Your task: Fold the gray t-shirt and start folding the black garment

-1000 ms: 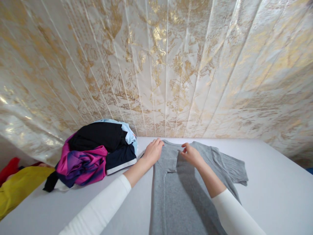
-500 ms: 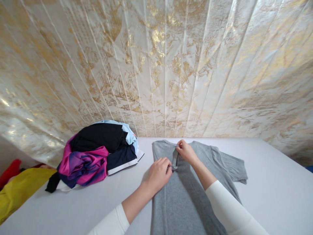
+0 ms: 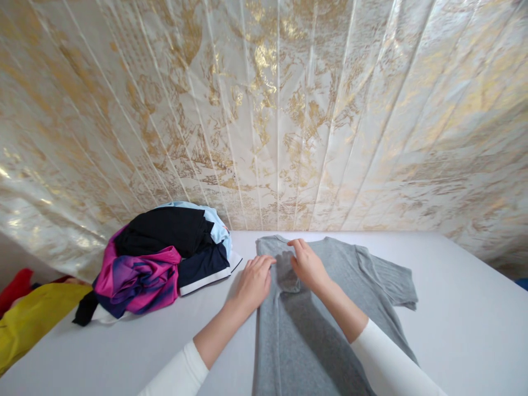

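A cream wall covering with gold marbling (image 3: 289, 110) hung behind the white table (image 3: 462, 319). The grey short-sleeved cotton T-shirt (image 3: 305, 335) lay flat at the table's middle, its left sleeve turned inward. The left hand (image 3: 253, 281) and the right hand (image 3: 307, 265) rested palm-down with fingers together beside that fold, gripping nothing and seemingly pinning it flat. A heap of black, magenta and pale-blue clothes (image 3: 159, 253) sat well apart to the left.
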A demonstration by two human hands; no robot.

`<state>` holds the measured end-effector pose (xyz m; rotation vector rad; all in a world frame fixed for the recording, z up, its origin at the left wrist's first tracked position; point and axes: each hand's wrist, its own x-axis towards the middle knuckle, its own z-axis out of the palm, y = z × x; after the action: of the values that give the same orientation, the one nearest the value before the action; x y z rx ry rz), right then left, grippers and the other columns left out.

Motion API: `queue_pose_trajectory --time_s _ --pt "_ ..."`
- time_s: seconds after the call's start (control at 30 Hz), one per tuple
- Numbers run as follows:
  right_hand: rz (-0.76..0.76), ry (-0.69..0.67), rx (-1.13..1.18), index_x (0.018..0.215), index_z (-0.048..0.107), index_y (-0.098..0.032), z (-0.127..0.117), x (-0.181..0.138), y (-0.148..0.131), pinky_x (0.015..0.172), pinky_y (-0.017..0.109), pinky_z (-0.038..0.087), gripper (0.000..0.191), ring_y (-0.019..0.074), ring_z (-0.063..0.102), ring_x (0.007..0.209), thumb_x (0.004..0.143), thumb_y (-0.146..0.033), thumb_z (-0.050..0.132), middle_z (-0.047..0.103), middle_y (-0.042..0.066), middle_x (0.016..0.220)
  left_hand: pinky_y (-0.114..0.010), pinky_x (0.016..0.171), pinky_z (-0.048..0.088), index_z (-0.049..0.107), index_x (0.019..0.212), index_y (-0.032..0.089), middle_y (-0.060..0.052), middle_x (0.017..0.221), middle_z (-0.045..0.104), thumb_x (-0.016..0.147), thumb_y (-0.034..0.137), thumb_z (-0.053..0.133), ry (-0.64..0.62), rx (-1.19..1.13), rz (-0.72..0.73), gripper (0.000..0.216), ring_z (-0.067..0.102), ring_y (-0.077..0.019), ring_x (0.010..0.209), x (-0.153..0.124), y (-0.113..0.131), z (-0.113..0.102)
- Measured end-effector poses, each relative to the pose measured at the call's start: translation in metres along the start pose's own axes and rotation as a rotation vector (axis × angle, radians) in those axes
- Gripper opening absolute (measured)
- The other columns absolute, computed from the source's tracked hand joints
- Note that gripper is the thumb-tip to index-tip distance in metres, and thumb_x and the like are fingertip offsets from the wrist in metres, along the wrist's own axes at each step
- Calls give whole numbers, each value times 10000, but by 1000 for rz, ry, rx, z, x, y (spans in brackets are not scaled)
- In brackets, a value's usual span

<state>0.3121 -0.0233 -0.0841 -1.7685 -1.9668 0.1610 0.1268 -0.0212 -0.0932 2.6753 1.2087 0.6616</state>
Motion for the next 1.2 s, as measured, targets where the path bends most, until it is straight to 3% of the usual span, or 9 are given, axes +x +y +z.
queue_pose_trajectory --time_s 0.1,0.27,0.47,0.57,0.7,0.9,1.07,1.2 --pt "-168 -19 -11 1265 499 -104 16 -17 -16 1025 337 381 447 217 464 1253 831 -53 400 525 153 1331 -395 1009 363 528 1238 191 -90 1326 546 879 88 417 -24 78 -5 390 476 -215 1234 14 -23 4" --pt "-136 -108 -144 1385 449 -127 37 -35 -14 1070 448 333 473 283 304 1388 924 -234 438 371 131 1497 -445 1042 320 504 1306 173 -106 1424 472 953 191 373 -99 139 43 378 371 -232 1350 29 -47 13" --pt "-130 -99 -187 1425 411 -165 38 -39 -9 1113 442 257 523 267 267 1407 950 -383 424 312 92 1529 -445 1057 296 450 1361 147 -117 1491 370 947 148 354 -118 185 51 425 278 -232 1401 24 -40 8" --pt "-128 -89 -176 1423 413 -166 37 -39 -9 1113 433 255 524 253 263 1409 959 -407 397 319 93 1526 -426 1079 278 389 1405 138 -112 1533 284 956 161 349 -119 200 62 451 237 -214 1418 2 -16 1" --pt "-123 -87 -176 1416 422 -156 38 -39 -8 1110 427 259 506 237 257 1412 973 -392 359 317 107 1526 -418 1109 251 273 1467 151 -100 1556 212 971 329 407 -215 187 159 544 174 -218 1438 -51 13 -9" --pt "-135 -77 -200 1415 419 -143 39 -41 -9 1106 440 253 540 257 261 1408 962 -434 378 319 124 1524 -452 1135 200 150 1508 215 -77 1568 165 962 407 440 -364 141 168 647 107 -228 1449 -109 21 -27" --pt "-151 -75 -197 1403 428 -133 37 -42 -10 1095 450 264 528 264 271 1403 964 -422 377 343 145 1509 -449 1139 212 94 1513 231 -73 1566 156 946 397 479 -485 35 286 706 125 -209 1447 -141 37 -41" --pt "-145 -81 -161 1380 453 -137 31 -43 -12 1091 458 275 494 266 274 1403 957 -389 403 360 150 1500 -462 1137 220 107 1512 231 -68 1560 183 932 340 503 -484 52 269 711 136 -216 1445 -162 47 -55"
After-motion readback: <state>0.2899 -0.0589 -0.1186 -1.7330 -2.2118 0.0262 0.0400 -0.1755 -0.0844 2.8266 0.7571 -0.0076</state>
